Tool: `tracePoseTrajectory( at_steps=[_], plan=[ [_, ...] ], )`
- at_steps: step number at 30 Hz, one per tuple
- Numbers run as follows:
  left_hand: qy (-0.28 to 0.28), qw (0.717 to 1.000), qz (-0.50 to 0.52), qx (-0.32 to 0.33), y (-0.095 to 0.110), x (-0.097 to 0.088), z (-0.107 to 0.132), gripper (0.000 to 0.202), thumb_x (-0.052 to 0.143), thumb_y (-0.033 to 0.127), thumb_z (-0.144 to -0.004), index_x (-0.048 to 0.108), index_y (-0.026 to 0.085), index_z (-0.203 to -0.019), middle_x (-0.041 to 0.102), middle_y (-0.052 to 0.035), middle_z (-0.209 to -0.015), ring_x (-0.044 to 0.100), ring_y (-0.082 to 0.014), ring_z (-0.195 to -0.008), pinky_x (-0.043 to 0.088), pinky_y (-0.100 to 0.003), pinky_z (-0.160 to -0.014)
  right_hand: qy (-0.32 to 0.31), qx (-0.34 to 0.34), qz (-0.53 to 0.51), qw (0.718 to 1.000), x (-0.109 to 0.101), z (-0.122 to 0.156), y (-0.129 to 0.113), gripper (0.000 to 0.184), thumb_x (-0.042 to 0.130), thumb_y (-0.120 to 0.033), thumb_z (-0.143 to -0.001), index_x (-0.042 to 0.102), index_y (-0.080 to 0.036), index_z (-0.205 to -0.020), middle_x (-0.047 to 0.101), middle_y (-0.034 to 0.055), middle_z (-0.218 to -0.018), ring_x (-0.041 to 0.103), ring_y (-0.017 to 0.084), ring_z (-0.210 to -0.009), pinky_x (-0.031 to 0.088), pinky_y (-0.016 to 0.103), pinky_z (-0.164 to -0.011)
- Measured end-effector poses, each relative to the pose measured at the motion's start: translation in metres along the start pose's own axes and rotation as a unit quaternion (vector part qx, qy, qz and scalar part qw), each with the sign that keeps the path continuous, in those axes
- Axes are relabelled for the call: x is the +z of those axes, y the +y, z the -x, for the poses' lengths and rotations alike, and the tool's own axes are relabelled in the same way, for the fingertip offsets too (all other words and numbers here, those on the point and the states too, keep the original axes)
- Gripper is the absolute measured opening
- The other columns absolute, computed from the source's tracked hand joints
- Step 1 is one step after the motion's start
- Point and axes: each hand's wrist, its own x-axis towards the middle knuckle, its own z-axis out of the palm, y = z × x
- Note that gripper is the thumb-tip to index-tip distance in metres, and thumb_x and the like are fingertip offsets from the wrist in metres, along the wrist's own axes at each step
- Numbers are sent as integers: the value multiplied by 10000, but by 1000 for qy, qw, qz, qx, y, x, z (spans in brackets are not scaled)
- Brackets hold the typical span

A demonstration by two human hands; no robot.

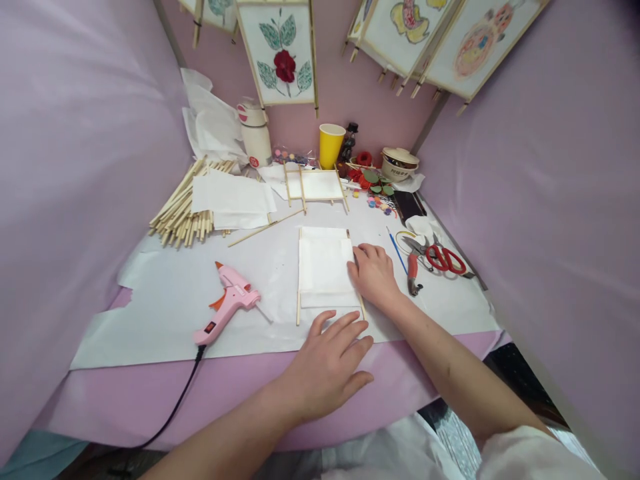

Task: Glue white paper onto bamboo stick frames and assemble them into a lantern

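Note:
A white paper panel (323,265) lies flat on the table between two thin wooden sticks. My right hand (373,273) rests on the panel's right edge, fingers curled down and pressing the right stick (361,305). My left hand (327,363) lies flat and open just below the panel's near edge, fingers spread, holding nothing. A pink glue gun (229,303) lies to the left of the panel, its black cord running off the table's front.
A pile of wooden sticks (183,210) with white paper sheets (233,197) sits back left. Another stick-and-paper frame (315,185), a yellow cup (331,145) and a white bottle (255,137) stand behind. Red scissors (445,259), red-handled pliers (413,270) and a blue brush (397,248) lie at right.

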Motion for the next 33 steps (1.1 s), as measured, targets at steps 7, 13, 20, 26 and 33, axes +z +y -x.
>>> tracePoseTrajectory(
  at_steps=[7, 13, 20, 26, 33],
  plan=[
    [-21, 1000, 6, -10, 2, -3, 0, 344, 488, 365, -960, 559, 166, -1232, 609, -141, -1307, 454, -272, -1334, 298, -519, -1086, -23, -94, -35, 995, -2, -43, 32, 385, 497, -297, -940, 583, -170, -1293, 580, 123, -1315, 469, 309, -1190, 402, 445, -981],
    [7, 1000, 5, -1, 3, -3, 0, 280, 495, 321, -955, 584, 168, -1172, 632, -115, -1267, 478, -254, -1308, 309, -487, -1074, 2, -132, -60, 989, -16, -12, 33, 435, 401, -281, -993, 497, -102, -1377, 507, 133, -1418, 432, 266, -1288, 355, 436, -1084],
    [64, 998, -2, 15, 0, -7, -3, 193, 529, 249, -934, 616, 171, -1088, 681, -86, -1175, 540, -224, -1243, 316, -432, -1050, 36, -141, -68, 987, -21, 23, 20, 374, 427, -231, -984, 536, -161, -1334, 526, 103, -1421, 389, 270, -1364, 303, 512, -1127],
    [192, 978, -68, -35, 10, -38, 9, 202, 567, 141, -881, 594, 206, -1070, 714, -36, -1071, 621, -191, -1108, 345, -392, -999, 55, -173, -148, 972, -34, 50, 4, 287, 481, -212, -964, 591, -217, -1229, 601, 89, -1312, 499, 247, -1250, 372, 495, -1075],
    [135, 825, -268, -480, -33, -80, 80, 447, 504, 420, -899, 545, 117, -1226, 584, -210, -1150, 528, -414, -1088, 437, -537, -836, 5, -151, -224, 963, -35, 75, -2, 253, 490, -224, -973, 597, -216, -1202, 623, 85, -1234, 530, 238, -1186, 447, 463, -1015]
  ],
)
